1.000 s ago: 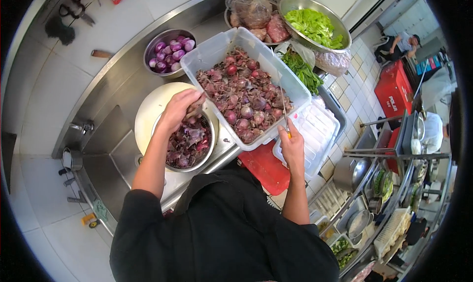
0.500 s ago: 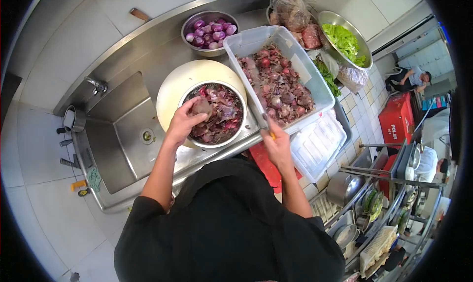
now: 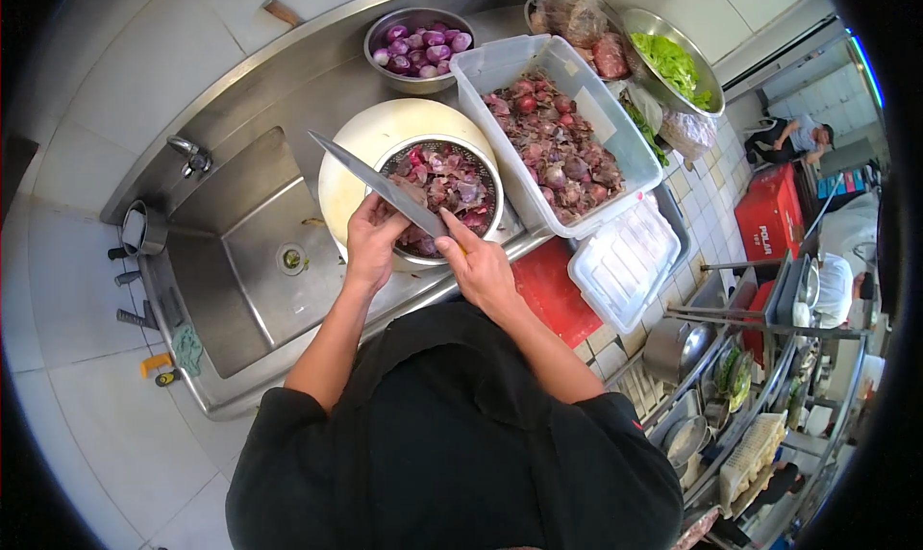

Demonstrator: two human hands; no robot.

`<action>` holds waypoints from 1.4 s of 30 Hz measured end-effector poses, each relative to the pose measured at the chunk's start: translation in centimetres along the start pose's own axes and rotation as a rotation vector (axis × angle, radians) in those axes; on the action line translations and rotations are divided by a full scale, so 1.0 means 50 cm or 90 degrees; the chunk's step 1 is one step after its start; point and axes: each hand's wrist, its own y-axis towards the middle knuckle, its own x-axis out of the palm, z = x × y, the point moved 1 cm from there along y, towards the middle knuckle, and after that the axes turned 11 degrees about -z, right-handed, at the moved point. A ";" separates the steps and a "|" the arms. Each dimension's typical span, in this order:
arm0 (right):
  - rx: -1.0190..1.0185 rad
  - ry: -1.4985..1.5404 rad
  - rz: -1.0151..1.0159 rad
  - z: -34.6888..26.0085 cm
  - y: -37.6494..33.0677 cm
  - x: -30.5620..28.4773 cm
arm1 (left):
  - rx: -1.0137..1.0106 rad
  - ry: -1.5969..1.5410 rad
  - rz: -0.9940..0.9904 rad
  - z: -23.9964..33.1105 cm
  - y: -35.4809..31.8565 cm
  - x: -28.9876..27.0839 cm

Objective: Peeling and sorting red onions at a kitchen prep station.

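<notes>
One knife (image 3: 385,187) slants over the steel colander (image 3: 498,196) of onion skins (image 3: 457,180), its handle gripped in your closed right hand (image 3: 481,269), while your left hand (image 3: 372,244) has its fingers bent up at the blade, and whether they pinch anything cannot be told. Your colander sits on a round white board (image 3: 342,199), with a clear bin (image 3: 617,135) of unpeeled onions (image 3: 553,156) just to its right and a metal bowl (image 3: 411,86) of peeled purple ones beyond.
</notes>
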 end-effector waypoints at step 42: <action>0.189 0.777 -0.044 -0.028 0.065 0.004 | -0.069 -0.042 -0.168 0.002 0.010 -0.059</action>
